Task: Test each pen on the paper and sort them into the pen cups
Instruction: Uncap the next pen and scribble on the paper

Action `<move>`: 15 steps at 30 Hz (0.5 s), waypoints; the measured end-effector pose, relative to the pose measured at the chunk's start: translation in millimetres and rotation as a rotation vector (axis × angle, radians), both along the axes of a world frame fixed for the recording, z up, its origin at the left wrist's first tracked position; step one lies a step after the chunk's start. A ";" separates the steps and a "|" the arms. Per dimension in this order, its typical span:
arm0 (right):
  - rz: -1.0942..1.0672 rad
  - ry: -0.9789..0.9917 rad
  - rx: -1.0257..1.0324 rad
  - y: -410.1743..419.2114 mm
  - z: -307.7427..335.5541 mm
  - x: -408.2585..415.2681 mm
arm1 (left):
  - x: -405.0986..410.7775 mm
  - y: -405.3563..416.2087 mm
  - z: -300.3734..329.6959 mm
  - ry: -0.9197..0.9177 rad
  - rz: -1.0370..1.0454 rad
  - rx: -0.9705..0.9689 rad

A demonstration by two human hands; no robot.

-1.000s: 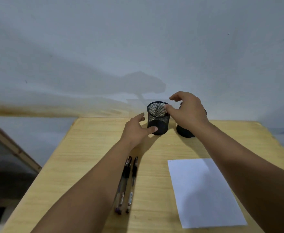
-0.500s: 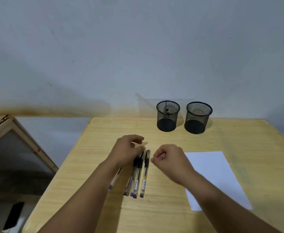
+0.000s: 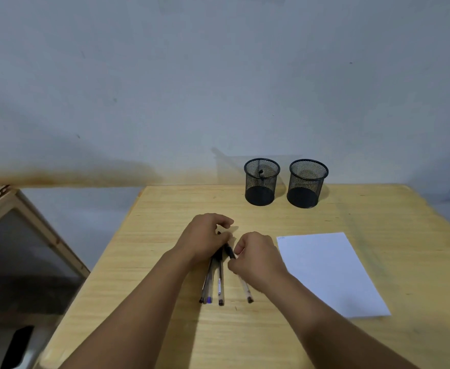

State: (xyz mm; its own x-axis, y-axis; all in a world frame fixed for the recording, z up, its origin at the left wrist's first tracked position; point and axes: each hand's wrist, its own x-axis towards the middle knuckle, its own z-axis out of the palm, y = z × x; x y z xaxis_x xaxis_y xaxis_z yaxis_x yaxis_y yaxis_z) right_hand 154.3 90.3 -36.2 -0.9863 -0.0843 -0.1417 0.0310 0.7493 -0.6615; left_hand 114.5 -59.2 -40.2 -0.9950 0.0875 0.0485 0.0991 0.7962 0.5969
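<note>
pen (image 3: 245, 287) gripped by right hand (image 3: 258, 258), left hand (image 3: 205, 239) on pens (image 3: 214, 282)

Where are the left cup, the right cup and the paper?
left cup (image 3: 260, 194): head view, on its dark base.
right cup (image 3: 304, 197): head view, on its dark base.
paper (image 3: 330, 272): head view, on the bare middle of the sheet.

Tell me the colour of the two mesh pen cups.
Both wire-mesh pen cups are black, clearest in the head view.
</note>
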 end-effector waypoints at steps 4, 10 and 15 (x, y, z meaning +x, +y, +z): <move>-0.025 -0.055 -0.087 19.3 7.3 1.1 | 2.5 -0.4 6.6 0.047 -0.072 -0.054; 0.060 -0.066 -0.174 66.1 30.2 13.7 | 10.7 6.2 7.5 0.106 -0.321 -0.085; 0.138 0.060 -0.128 109.7 34.6 33.0 | 31.7 33.9 7.9 0.245 -0.451 -0.054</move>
State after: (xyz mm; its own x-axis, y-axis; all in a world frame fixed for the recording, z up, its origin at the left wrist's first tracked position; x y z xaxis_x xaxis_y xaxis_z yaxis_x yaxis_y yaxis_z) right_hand 187.3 200.0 -1.6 -0.9706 -0.2326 -0.0623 -0.1085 0.6535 -0.7491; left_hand 146.2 -25.3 -32.3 -0.8175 0.5142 0.2592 0.5717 0.6709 0.4722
